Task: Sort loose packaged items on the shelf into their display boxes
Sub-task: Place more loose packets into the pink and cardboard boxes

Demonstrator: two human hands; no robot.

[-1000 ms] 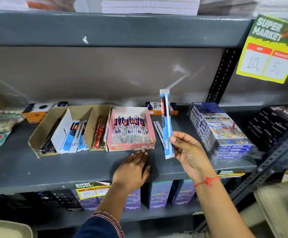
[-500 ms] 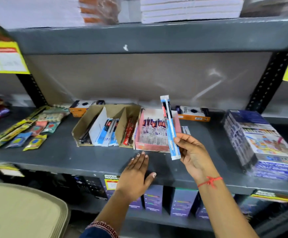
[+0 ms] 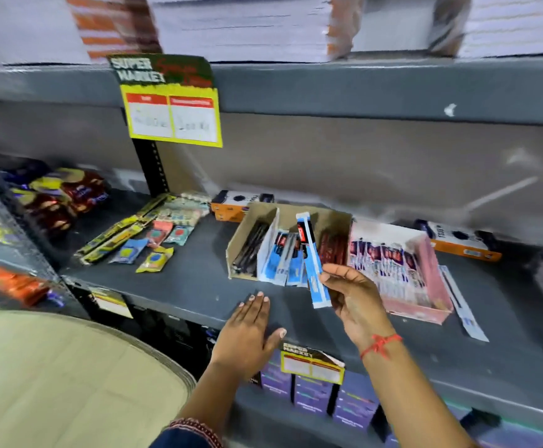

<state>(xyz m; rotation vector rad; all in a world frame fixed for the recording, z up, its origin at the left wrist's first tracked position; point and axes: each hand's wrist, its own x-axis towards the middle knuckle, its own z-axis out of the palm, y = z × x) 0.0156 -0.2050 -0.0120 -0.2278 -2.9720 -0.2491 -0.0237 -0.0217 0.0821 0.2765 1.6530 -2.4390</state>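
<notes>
My right hand (image 3: pixel 352 297) grips a long blue and white packet (image 3: pixel 312 260) and holds it upright over the front of the brown cardboard display box (image 3: pixel 237 245). That box has divided sections with dark packets, blue packets (image 3: pixel 281 258) and red packets (image 3: pixel 333 250). My left hand (image 3: pixel 247 331) rests flat on the grey shelf (image 3: pixel 182 286), fingers spread, holding nothing. To the right stands a pink display box (image 3: pixel 431 279) full of upright sachets. One more long white packet (image 3: pixel 462 305) lies loose on the shelf right of the pink box.
Loose yellow strips and small colourful packets (image 3: pixel 148 240) lie at the left of the shelf. Orange boxes (image 3: pixel 234 205) (image 3: pixel 457 240) stand at the back. A yellow price tag (image 3: pixel 171 116) hangs from the upper shelf. Purple boxes (image 3: pixel 312 394) fill the shelf below.
The view has swung to the left. My right hand has carried the blue packet leftward, from beside the pink box to the front of the brown box. My left hand stays flat on the shelf.
</notes>
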